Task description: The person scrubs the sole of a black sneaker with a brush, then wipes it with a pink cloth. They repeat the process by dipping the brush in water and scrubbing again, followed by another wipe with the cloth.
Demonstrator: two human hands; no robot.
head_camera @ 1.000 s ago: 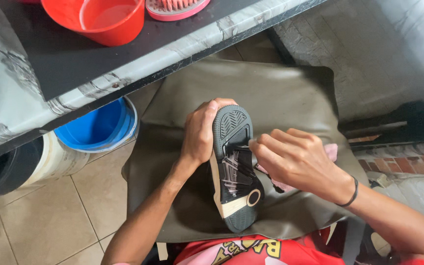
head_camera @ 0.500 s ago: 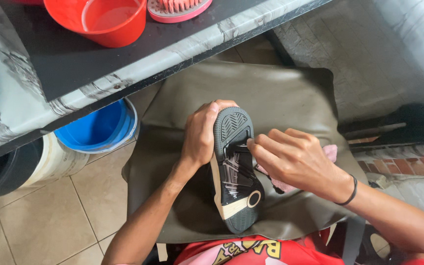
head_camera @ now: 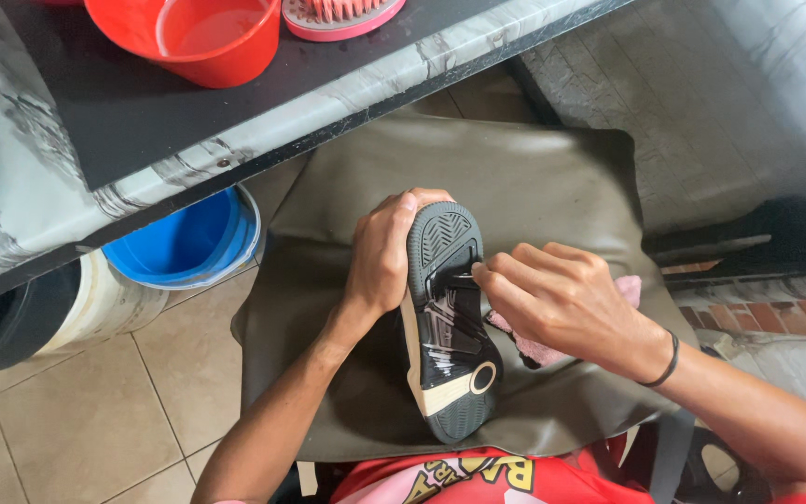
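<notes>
Gripping one shoe (head_camera: pixel 447 327) sole-up, left hand (head_camera: pixel 382 257) clamps it; right hand (head_camera: pixel 552 299) pinches one pink cloth (head_camera: pixel 534 345)

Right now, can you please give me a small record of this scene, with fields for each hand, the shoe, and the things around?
left hand: grips the shoe's upper end
right hand: fingers on the sole's middle, pink cloth under it
shoe: sole up, dark, wet-looking
under shoe: olive sheet
counter: red bowl, pink brush
floor: blue bucket
</notes>
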